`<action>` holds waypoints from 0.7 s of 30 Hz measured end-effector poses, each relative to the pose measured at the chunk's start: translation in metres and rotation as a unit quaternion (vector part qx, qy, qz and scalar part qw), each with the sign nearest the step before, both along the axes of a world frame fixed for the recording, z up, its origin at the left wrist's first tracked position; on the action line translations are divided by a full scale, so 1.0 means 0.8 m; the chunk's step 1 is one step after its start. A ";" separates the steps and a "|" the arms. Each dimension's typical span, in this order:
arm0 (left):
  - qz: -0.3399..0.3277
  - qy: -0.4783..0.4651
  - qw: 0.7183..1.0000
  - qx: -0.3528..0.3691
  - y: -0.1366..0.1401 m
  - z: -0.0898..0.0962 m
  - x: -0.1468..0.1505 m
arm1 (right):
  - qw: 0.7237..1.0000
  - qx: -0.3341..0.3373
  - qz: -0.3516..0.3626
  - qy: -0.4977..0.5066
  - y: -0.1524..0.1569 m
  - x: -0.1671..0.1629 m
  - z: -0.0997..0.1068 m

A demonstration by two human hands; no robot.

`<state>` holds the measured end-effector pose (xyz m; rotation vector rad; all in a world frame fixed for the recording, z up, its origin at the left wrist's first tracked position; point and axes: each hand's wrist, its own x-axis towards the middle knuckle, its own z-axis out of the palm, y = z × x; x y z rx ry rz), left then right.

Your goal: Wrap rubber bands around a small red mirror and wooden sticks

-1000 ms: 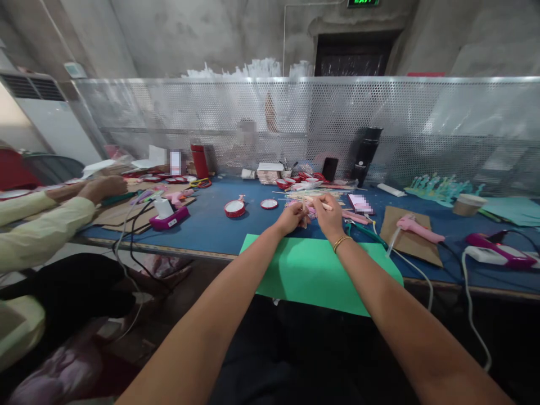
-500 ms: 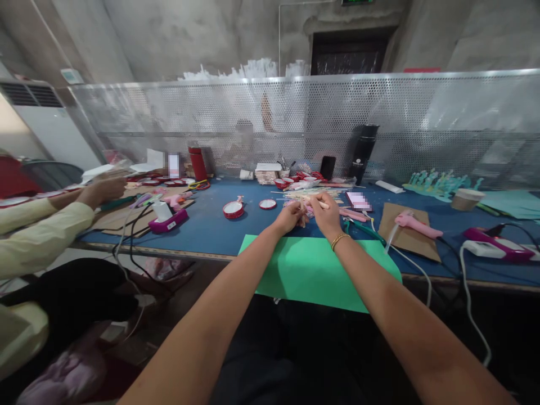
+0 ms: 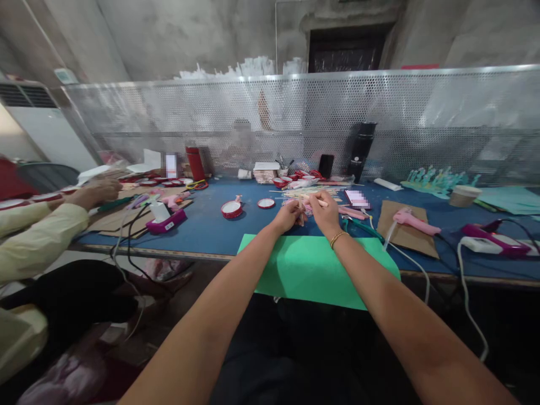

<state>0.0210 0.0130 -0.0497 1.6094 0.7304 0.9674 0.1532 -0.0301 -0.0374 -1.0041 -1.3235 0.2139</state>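
My left hand (image 3: pixel 287 218) is pinched close above the far edge of a green sheet (image 3: pixel 312 270), on something small that I cannot make out. My right hand (image 3: pixel 325 215), with a gold bracelet at the wrist, grips a pale, pen-like stick (image 3: pixel 322 202) whose tip points toward the left fingers. Both hands are almost touching. Beyond them lies a heap of thin pale sticks (image 3: pixel 333 191) and pink pieces. The sheet hangs over the table's front edge. Left of my hands are a round red-rimmed white piece (image 3: pixel 266 203) and a thicker red-rimmed one (image 3: pixel 232 209).
On the blue table (image 3: pixel 202 225), a pink glue gun (image 3: pixel 415 221) rests on cardboard (image 3: pixel 386 225) to the right, beside a purple power strip (image 3: pixel 498 242) with cables. Green-handled pliers (image 3: pixel 363 228) lie near my right wrist. A co-worker's hand (image 3: pixel 95 191) is at the left.
My hands stay close together with only slight finger movement. The whole view has shifted a little, and the co-worker's hand at the left has moved slightly left.
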 end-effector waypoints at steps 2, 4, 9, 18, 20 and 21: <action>-0.002 -0.001 1.000 -0.001 0.001 -0.001 0.000 | 1.000 -0.002 -0.005 0.009 0.000 0.001 0.000; -0.003 0.001 1.000 0.003 0.001 -0.001 -0.001 | 1.000 0.000 0.002 0.016 0.000 0.000 0.001; -0.004 -0.003 1.000 0.004 0.002 -0.001 -0.001 | 1.000 -0.007 0.028 0.012 0.001 -0.001 -0.001; -0.006 -0.001 1.000 0.006 0.000 0.000 -0.001 | 1.000 -0.005 0.016 0.016 0.004 0.000 -0.002; 0.000 0.000 1.000 0.005 0.000 0.000 -0.001 | 1.000 -0.008 0.019 0.010 0.004 0.000 -0.003; 0.002 0.000 1.000 0.005 0.001 0.000 0.000 | 1.000 -0.010 0.017 0.008 0.004 0.000 -0.003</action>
